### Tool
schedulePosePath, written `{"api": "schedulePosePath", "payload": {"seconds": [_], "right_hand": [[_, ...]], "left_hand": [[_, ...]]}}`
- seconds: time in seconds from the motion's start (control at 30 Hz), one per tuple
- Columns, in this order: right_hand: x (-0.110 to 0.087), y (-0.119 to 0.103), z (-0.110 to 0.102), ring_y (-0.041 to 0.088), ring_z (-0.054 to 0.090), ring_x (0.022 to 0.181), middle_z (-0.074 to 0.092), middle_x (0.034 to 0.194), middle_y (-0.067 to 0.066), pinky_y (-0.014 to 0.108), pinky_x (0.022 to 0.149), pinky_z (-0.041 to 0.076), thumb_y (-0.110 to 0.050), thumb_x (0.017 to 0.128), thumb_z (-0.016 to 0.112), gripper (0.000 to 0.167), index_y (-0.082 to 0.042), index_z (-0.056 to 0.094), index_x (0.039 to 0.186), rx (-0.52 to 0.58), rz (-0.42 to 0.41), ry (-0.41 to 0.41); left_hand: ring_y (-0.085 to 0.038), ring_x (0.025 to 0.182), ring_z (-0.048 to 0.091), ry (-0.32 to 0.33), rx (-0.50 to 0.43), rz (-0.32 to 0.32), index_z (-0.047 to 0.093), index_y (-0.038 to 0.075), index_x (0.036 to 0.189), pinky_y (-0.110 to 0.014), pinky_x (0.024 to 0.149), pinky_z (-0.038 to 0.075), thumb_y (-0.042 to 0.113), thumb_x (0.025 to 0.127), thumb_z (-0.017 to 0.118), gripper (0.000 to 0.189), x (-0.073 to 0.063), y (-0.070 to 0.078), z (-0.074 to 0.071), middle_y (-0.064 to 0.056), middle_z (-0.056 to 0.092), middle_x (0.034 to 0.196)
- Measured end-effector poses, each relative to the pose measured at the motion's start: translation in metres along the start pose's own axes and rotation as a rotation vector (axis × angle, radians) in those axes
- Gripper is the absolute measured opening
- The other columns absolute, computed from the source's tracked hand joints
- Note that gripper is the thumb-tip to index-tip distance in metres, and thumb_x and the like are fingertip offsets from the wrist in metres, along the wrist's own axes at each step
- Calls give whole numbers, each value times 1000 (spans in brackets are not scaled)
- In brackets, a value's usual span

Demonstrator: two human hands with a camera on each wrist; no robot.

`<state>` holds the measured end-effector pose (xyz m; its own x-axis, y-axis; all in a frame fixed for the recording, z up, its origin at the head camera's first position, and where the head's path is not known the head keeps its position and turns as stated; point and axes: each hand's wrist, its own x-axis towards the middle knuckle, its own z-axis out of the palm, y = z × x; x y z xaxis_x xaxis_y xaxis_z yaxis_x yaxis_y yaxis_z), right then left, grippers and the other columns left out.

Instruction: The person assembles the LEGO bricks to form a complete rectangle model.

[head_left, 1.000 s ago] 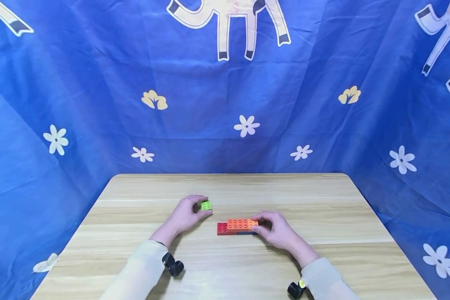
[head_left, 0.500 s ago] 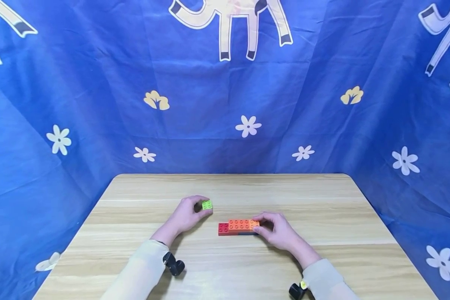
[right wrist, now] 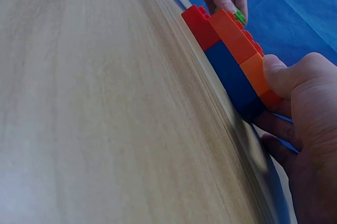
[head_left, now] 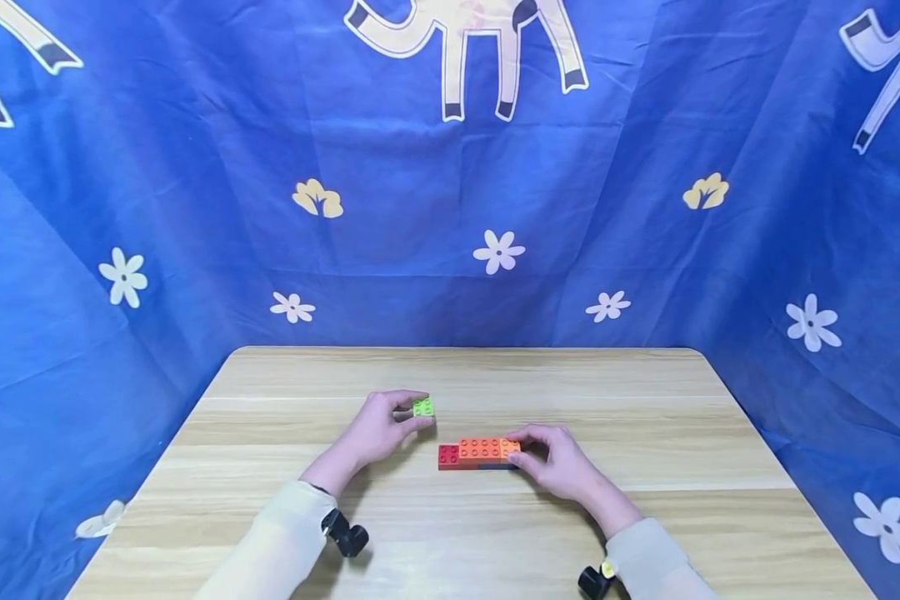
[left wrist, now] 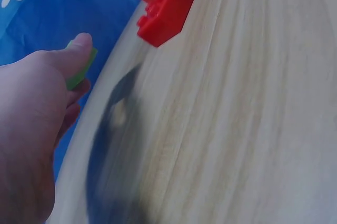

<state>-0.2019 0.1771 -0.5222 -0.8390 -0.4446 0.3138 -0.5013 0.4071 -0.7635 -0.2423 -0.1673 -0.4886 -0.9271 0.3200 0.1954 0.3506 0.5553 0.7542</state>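
Observation:
In the head view my left hand (head_left: 377, 429) pinches a small lime-green toy building brick (head_left: 423, 407) between thumb and fingers. Its shadow shows on the wood in the left wrist view, apart from the hand. To the right, my right hand (head_left: 558, 461) grips the right end of a two-layer brick assembly, thumb and fingers on a light orange brick (right wrist: 255, 74). Beside that one, an orange-red brick (head_left: 479, 448) forms the rest of the upper layer. Beneath lie a dark red brick (head_left: 447, 455), its left studs bare, and a dark blue brick (right wrist: 229, 76).
Both hands work over a light wooden table (head_left: 615, 383) with rounded back corners. A blue curtain (head_left: 390, 250) printed with flowers and animals hangs behind it and along the sides. Each wrist carries a small black camera (head_left: 347, 533).
My left hand has shifted slightly to the right with the green brick, nearer the assembly's left end. My right hand keeps its grip, and the head view has shifted a little.

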Motion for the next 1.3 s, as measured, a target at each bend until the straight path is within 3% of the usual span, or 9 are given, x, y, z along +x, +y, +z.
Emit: {"api": "schedulePosePath", "payload": {"seconds": [0.23,0.47,0.87,1.13,1.3], "right_hand": [[0,1,0,13,71,101,77,113,-6,37,95,57,-18,96,81,25,-15,77,121,15,-15,5],[0,1,0,12,71,100,77,112,-7,37,94,57,-17,96,81,26,-15,77,121,23,-8,4],[0,0,1,12,71,101,77,112,-7,37,96,57,-16,95,82,26,-14,77,121,14,-3,7],[-1,-1,1,12,71,102,77,112,-6,39,97,56,-18,94,82,27,-13,77,121,-5,-6,12],[-1,-1,1,12,70,103,77,113,-7,39,98,56,-18,93,83,28,-13,77,120,-1,7,12]], "left_hand": [[-39,126,64,-59,-35,3,69,5,137,-49,102,54,24,93,84,51,-6,17,3,-12,66,142],[-38,125,64,-105,-82,24,70,5,136,-50,102,54,26,93,83,49,-13,28,7,-10,68,138],[-28,121,67,-166,-88,30,71,6,134,-49,105,53,31,95,81,48,-24,28,17,-7,70,136],[-26,125,65,-159,-36,72,73,9,134,-51,111,47,32,94,82,47,-31,24,27,-5,72,133],[-24,127,64,-163,-37,64,73,12,133,-49,112,46,34,94,83,46,-33,23,31,-3,72,132]]}}
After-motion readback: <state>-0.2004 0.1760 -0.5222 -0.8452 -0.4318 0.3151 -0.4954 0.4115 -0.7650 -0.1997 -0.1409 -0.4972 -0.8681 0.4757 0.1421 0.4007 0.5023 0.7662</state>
